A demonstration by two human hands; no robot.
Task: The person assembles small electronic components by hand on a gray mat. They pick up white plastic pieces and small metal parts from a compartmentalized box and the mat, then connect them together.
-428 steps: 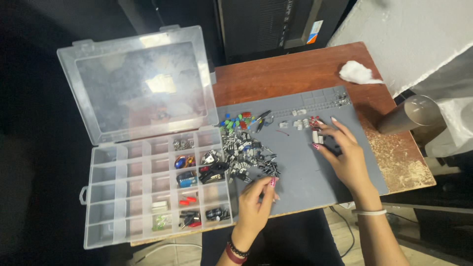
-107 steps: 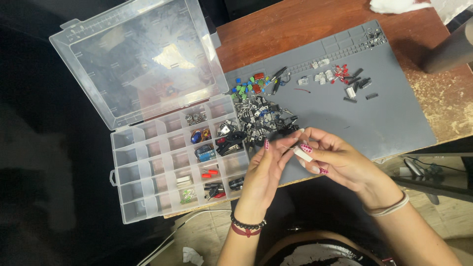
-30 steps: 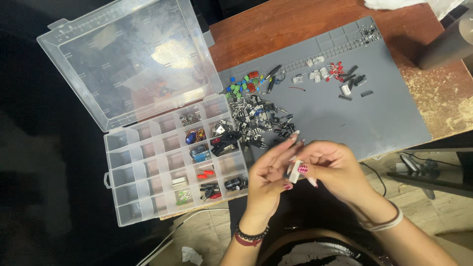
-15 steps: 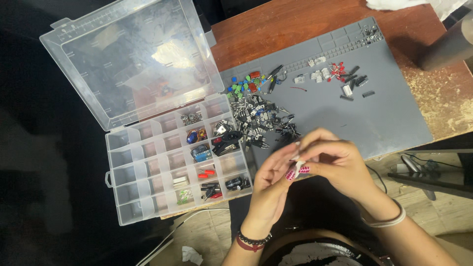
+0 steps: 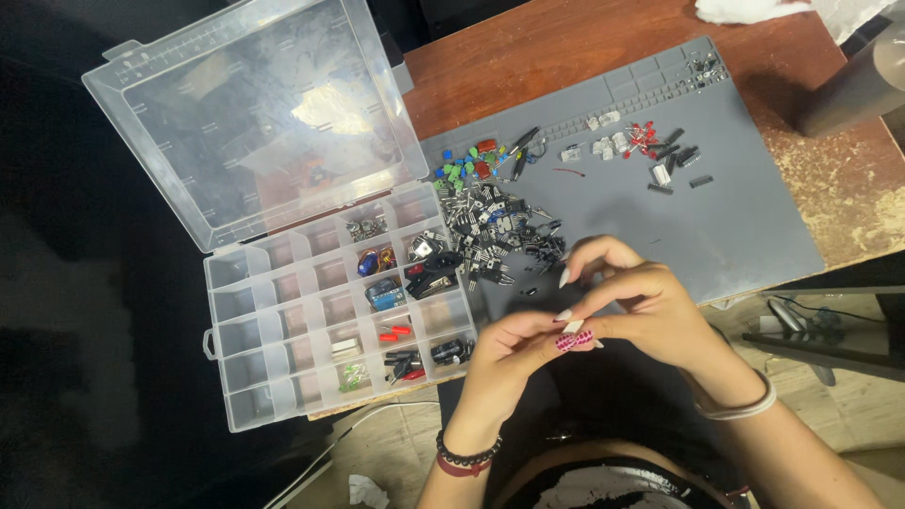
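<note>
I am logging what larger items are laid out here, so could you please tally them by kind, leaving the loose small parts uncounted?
Clear plastic organiser box, lid open: 1
Grey work mat: 1
Wooden table: 1
Heaps of small electronic parts on the mat: too many to count
Left hand and right hand, meeting over the mat's near edge: 2
Total: 5

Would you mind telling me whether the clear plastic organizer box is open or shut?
Open. The clear organizer box has its lid swung fully back and lying flat behind it, so the compartments, some holding small parts, are uncovered.
</note>
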